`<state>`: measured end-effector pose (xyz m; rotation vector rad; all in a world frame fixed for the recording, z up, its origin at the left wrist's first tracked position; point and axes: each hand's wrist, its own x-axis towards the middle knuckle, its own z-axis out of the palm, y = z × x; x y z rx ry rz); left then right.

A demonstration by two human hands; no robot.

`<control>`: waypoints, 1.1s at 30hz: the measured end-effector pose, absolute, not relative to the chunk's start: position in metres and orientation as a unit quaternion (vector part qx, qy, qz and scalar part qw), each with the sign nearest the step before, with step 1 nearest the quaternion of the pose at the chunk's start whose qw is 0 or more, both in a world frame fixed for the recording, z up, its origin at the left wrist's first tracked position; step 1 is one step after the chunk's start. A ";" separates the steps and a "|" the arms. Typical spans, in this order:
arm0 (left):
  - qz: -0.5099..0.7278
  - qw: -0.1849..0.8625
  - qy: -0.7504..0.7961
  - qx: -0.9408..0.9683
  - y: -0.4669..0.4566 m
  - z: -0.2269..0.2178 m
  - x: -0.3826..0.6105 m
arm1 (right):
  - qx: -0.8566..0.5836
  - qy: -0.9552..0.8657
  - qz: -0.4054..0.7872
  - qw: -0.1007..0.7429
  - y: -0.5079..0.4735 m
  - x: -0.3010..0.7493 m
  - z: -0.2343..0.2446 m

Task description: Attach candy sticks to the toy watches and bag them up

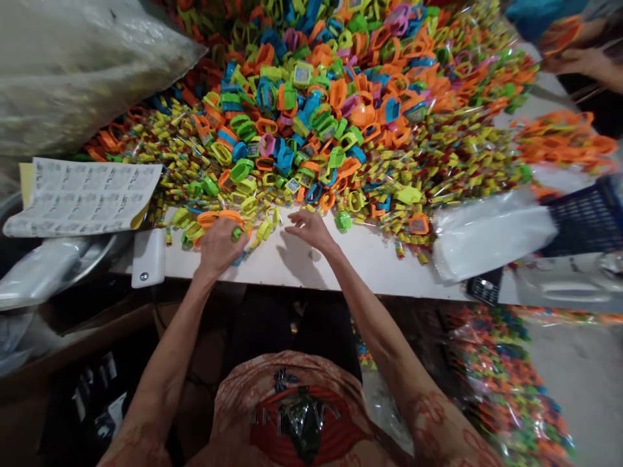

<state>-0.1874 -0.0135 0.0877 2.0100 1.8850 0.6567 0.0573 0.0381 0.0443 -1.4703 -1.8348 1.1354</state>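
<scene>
My left hand (221,248) is closed around a small bunch of plastic toy watches at the near edge of the pile. A green piece (236,233) pokes out between its fingers, and an orange toy watch (219,216) lies at its fingertips. Yellow pieces (265,228) rest on the white table between my hands. My right hand (311,230) hovers above the table with its fingers apart and nothing in them. Beyond both hands rises a big heap of toy watches (292,123) in orange, green, blue, yellow and purple.
Small yellow wrapped pieces (452,155) spread around the heap. Clear bags (491,233), a blue basket (584,217) and a dark phone (484,285) are at right. Printed label sheets (87,198) and a white power bank (148,258) sit left. Another person's hand (579,61) is at upper right.
</scene>
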 end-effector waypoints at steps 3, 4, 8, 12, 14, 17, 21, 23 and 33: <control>0.192 0.022 0.696 0.692 0.018 0.092 -0.190 | -0.600 -0.716 0.302 0.188 0.062 0.034 0.034; 0.172 0.018 0.691 0.701 0.029 0.090 -0.185 | -0.602 -0.729 0.279 0.167 0.065 0.025 0.032; 0.093 0.059 0.646 0.755 0.062 0.064 -0.156 | -0.622 -0.740 0.229 0.113 0.065 0.008 0.030; 0.093 0.095 0.619 0.774 0.074 0.037 -0.146 | -0.646 -0.723 0.231 0.083 0.054 0.027 0.031; 0.087 0.103 0.610 0.781 0.075 0.032 -0.150 | -0.647 -0.719 0.238 0.092 0.047 0.040 0.030; 0.063 0.116 0.588 0.798 0.076 0.035 -0.157 | -0.651 -0.704 0.259 0.113 0.039 0.051 0.027; 0.066 0.146 0.580 0.799 0.077 0.047 -0.160 | -0.681 -0.647 0.298 0.170 0.037 0.047 0.025; 0.100 0.141 0.593 0.786 0.076 0.051 -0.163 | -0.706 -0.603 0.300 0.219 0.037 0.045 0.026; 0.222 0.141 0.579 0.772 0.072 0.048 -0.197 | -0.557 -0.777 0.250 0.150 0.033 -0.002 0.056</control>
